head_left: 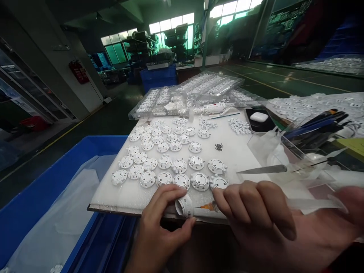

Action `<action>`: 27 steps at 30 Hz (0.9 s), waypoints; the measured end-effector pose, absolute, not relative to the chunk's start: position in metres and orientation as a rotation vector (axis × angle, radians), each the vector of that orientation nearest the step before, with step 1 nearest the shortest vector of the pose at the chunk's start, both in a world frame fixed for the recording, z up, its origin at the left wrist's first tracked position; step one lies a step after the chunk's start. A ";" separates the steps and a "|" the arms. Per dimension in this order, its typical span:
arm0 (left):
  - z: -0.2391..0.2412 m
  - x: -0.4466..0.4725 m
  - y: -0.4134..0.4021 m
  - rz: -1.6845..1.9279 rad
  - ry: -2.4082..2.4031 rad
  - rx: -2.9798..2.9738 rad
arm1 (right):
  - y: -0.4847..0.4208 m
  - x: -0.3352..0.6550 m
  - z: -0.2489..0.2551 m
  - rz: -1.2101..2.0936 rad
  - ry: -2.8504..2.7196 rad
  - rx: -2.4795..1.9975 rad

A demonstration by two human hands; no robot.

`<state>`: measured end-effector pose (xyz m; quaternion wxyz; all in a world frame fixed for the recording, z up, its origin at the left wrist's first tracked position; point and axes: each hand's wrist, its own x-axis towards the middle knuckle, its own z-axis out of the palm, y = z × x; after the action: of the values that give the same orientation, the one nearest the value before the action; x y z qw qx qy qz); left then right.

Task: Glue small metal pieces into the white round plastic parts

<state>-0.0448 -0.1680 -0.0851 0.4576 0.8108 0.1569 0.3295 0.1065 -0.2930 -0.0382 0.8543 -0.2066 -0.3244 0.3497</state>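
Head view: round white cap (184,206), tilted

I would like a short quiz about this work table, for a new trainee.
1. Which hand holds the small white round part?
2. True or false: the orange nozzle in the right hand points at that part.
3. What colour is the bin left of the white board: A red, B blue, C yellow?

Key: 1. the left hand; 2. true; 3. B.
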 end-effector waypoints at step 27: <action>-0.083 -0.039 -0.171 0.943 0.253 2.186 | -0.280 0.100 -0.040 0.705 -0.611 -0.475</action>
<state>-0.0391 -0.1711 -0.0834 0.3654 0.8500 0.0982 0.3666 0.0997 -0.2803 -0.0397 0.8662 -0.2268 -0.2916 0.3365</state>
